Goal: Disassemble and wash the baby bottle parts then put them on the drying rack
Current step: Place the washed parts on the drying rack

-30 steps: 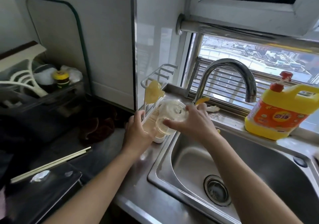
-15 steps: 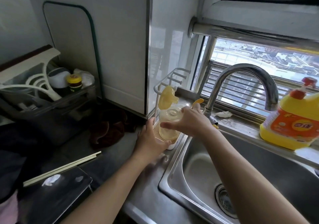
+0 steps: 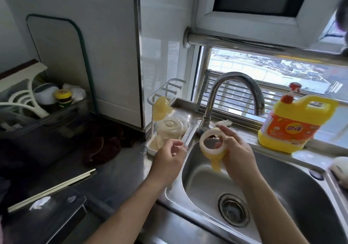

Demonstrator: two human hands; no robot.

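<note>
Step in hand, by judgement: placing the washed screw collar (image 3: pixel 211 145) on the drying rack (image 3: pixel 165 91). The collar (white ring with a yellow handle hanging down) is gripped by the right hand (image 3: pixel 237 151), fingers curled round the ring's right side, over the left part of the sink (image 3: pixel 291 196), just right of the rack. The left hand (image 3: pixel 169 157) is held just near of the rack tray, fingers loosely curled, nothing seen in it.

To do it well: the collar should be shaken off over the sink, then carried left and hooked or set open side down on a free peg. The rack could be steadied with the left hand, since it looks light and stands at the tabletop (image 3: pixel 122 178) edge beside the sink.

In the way: the clear bottle body (image 3: pixel 170 129) is already set upside down on the rack, and a yellow part (image 3: pixel 161 108) hangs on a peg above it, so little room is left; free pegs are seen at the far end. The faucet (image 3: pixel 235 85) base stands just right of the rack and should be cleared.

Around: detergent jug (image 3: pixel 293 123) on the far right ledge, chopsticks (image 3: pixel 52 189) near left, dark cloth (image 3: pixel 101 146) left of the rack
</note>
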